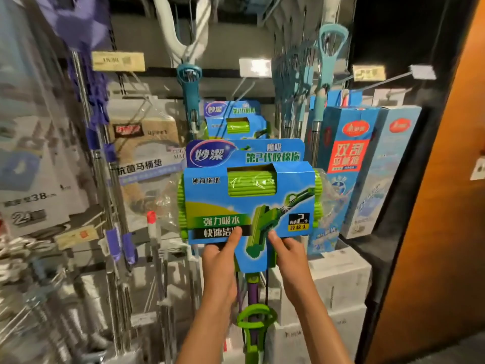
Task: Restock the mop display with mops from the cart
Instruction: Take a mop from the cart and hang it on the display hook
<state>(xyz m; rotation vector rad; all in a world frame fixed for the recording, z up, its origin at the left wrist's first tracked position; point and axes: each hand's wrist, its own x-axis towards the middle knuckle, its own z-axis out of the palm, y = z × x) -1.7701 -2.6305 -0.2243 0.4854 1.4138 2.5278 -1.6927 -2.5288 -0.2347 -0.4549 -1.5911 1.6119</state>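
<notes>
A person's two bare hands hold up a packaged sponge mop with a green ribbed roller head wrapped in a blue printed cardboard sleeve (249, 203), in front of a store display rack (162, 88) hung with cleaning goods. The left hand (220, 261) grips the lower left edge of the sleeve, thumb pressed flat on its front and fingers curled behind. The right hand (290, 254) grips the lower right edge the same way, thumb on the front. The mop's purple shaft with a green lever handle (256, 316) hangs straight down between the forearms.

Directly behind, higher on the rack, hangs a second mop in the same blue packaging (235, 119), partly covered by the held one. Just right of the held mop stand tall blue cardboard boxes with red labels (351, 164), resting on white cartons (338, 274). To the left hang clear-bagged beige mats (147, 148) and metal poles with purple fittings (105, 158). Teal mop handles (330, 56) hang near the rack's top edge.
</notes>
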